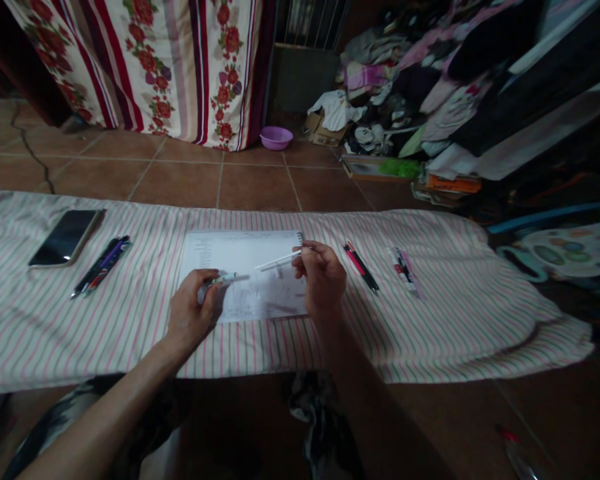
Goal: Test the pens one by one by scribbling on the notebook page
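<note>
A spiral notebook lies on the striped cloth, under both hands. My left hand is closed on a pale pen, pinched between thumb and fingers over the page's left part. My right hand pinches a thin white stick, which looks like a pen refill. It points left, toward the pen's end, with a small gap between them. On the page below the stick sits a small whitish piece, too blurred to name.
Several pens and a phone lie on the left of the cloth. To the right are red and black pens and another small group of pens. Beyond the cloth are a purple basin and a heap of clothes.
</note>
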Demonstrator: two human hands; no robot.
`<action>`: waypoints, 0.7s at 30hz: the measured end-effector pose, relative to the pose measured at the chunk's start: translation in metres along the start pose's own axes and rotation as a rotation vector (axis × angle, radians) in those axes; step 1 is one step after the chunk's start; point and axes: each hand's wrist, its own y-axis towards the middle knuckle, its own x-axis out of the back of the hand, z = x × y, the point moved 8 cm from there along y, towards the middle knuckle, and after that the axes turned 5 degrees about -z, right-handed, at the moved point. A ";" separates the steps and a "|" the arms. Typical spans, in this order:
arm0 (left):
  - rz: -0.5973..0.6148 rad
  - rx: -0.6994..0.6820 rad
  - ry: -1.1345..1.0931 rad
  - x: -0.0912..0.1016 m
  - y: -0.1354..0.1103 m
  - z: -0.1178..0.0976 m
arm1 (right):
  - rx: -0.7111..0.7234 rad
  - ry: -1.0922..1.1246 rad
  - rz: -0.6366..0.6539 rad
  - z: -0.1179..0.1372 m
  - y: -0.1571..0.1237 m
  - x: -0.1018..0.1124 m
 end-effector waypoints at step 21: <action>0.063 -0.075 0.093 -0.010 -0.002 -0.014 | 0.161 -0.062 0.099 0.028 -0.021 -0.010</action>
